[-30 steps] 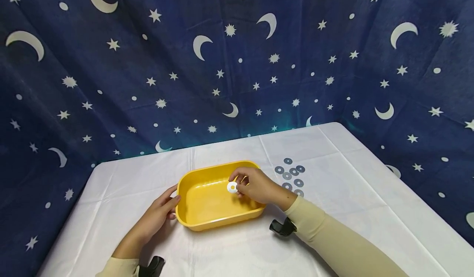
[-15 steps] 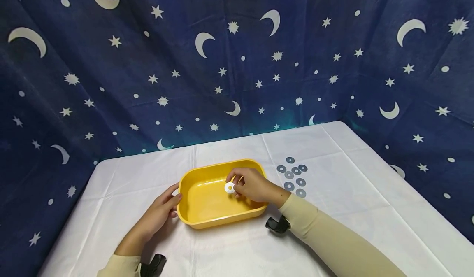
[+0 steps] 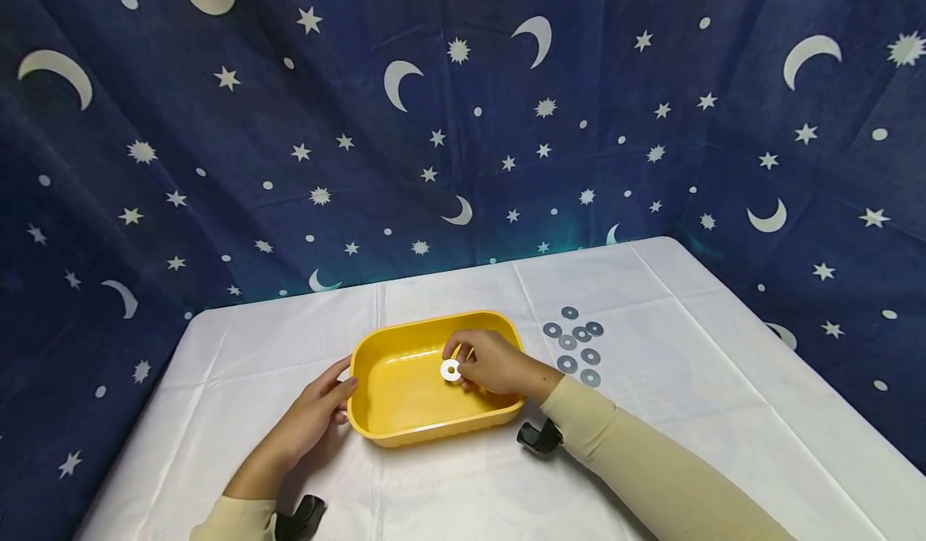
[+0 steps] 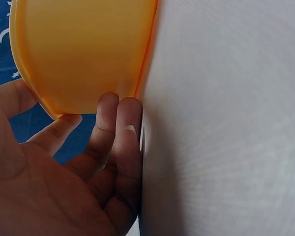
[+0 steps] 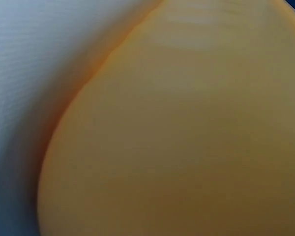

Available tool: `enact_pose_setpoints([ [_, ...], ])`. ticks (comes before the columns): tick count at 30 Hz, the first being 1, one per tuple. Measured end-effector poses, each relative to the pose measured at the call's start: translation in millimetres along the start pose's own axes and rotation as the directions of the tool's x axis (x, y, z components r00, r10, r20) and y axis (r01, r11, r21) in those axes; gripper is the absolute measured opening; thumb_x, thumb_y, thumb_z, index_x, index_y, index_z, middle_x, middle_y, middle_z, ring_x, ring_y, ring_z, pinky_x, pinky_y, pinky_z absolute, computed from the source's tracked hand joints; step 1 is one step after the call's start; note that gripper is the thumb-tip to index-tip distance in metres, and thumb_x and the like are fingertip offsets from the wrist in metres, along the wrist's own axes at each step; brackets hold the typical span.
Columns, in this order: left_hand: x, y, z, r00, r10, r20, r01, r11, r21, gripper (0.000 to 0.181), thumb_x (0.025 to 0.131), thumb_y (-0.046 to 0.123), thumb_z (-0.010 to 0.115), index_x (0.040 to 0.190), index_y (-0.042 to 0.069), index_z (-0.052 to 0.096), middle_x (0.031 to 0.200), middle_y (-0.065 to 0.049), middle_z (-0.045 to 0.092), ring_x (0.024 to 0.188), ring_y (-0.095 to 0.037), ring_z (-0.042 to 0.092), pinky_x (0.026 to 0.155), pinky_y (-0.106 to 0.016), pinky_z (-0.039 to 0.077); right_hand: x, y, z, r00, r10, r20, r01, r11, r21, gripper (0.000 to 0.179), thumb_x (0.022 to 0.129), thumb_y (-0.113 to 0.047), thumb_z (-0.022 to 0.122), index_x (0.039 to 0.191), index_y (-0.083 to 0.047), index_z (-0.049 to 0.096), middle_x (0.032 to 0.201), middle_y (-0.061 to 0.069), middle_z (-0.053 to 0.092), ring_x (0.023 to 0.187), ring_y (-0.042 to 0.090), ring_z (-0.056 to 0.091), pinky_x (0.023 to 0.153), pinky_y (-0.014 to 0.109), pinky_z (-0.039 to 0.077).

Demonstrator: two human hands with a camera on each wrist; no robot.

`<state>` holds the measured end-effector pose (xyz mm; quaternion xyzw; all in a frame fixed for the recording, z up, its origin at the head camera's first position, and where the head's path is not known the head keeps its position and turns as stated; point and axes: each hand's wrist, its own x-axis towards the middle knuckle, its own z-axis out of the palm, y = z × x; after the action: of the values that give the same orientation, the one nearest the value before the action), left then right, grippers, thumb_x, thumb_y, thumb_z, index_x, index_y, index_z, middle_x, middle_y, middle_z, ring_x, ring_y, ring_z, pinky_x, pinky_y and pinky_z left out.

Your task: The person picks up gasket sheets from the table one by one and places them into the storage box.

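A yellow rectangular tray (image 3: 434,428) sits on the white-covered table in the head view. At its left end, my left hand (image 3: 309,414) grips the wall, thumb at the rim and fingers on the outside. The left wrist view shows those fingers (image 4: 107,110) against the tray's outer wall, low near the cloth. Inside the tray's right half, my right hand (image 3: 495,364) pinches a flat metal washer (image 3: 445,375), its bright face towards the head camera. The right wrist view is filled by the tray's outer wall (image 5: 177,123), which hides that hand and the washer.
Several grey washers (image 3: 584,378) lie in a loose cluster on the white cloth (image 3: 680,412), right of the tray. Behind the table hangs a dark blue curtain (image 3: 325,107) with moons and stars.
The washer between my right fingers has tilted slightly inside the tray, and the right hand has shifted a little. My left hand keeps its grip. The whole head view has drifted slightly.
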<state>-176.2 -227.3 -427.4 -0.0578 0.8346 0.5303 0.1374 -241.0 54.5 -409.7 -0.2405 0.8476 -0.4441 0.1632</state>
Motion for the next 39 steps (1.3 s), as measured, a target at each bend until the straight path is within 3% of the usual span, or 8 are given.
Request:
enact_pose_setpoints([
  [8,-0.7,2.8,-3.1,1.0,0.001,0.0,-0.001,1.0,0.008,0.048,0.095,0.041,0.044,0.14,0.031,0.033,0.099,-0.009,0.05,0.075,-0.014,0.05,0.068,-0.021,0.045,2.9,0.6,1.7,1.0,-0.007,0.023,0.009,0.994,-0.106,0.019,0.083,0.002,0.058,0.096,-0.011,0.061,0.074,0.006,0.056,0.057,0.018,0.061,0.052,0.022,0.049],
  [15,0.5,1.8,-3.1,1.0,0.006,0.01,-0.006,1.0,0.006,0.048,0.095,0.042,0.043,0.14,0.032,0.032,0.089,-0.007,0.048,0.075,-0.016,0.049,0.069,-0.022,0.044,3.7,0.5,1.1,0.998,0.047,0.036,-0.042,0.991,-0.124,0.013,0.086,-0.003,0.059,0.095,-0.011,0.062,0.072,0.006,0.058,0.057,0.018,0.058,0.056,0.023,0.049],
  [24,0.8,1.6,-3.0,1.0,0.007,0.014,-0.007,1.0,0.014,0.05,0.094,0.043,0.045,0.141,0.031,0.032,0.092,-0.007,0.049,0.074,-0.016,0.049,0.068,-0.022,0.044,2.3,0.6,0.7,0.999,0.039,0.027,-0.034,0.986,-0.164,0.017,0.085,0.001,0.058,0.098,-0.006,0.065,0.07,0.005,0.059,0.054,0.012,0.056,0.051,0.02,0.045],
  [30,1.1,-0.5,-3.1,1.0,0.001,0.001,-0.001,1.0,0.024,0.048,0.094,0.042,0.046,0.139,0.033,0.034,0.09,-0.007,0.049,0.072,-0.016,0.05,0.066,-0.022,0.044,2.5,-0.2,0.1,0.999,0.03,0.017,-0.025,0.968,-0.251,0.017,0.084,-0.003,0.062,0.099,-0.008,0.068,0.069,0.001,0.057,0.058,0.011,0.049,0.052,0.019,0.04],
  [39,0.2,-1.9,-2.9,0.999,0.025,0.021,-0.025,0.999,0.031,0.051,0.094,0.043,0.045,0.141,0.03,0.032,0.087,-0.005,0.048,0.07,-0.016,0.049,0.065,-0.022,0.043,2.3,1.1,0.7,0.999,0.033,0.005,-0.03,0.956,-0.293,0.02,0.083,-0.001,0.06,0.098,-0.01,0.069,0.072,-0.001,0.057,0.066,0.013,0.049,0.06,0.02,0.041],
])
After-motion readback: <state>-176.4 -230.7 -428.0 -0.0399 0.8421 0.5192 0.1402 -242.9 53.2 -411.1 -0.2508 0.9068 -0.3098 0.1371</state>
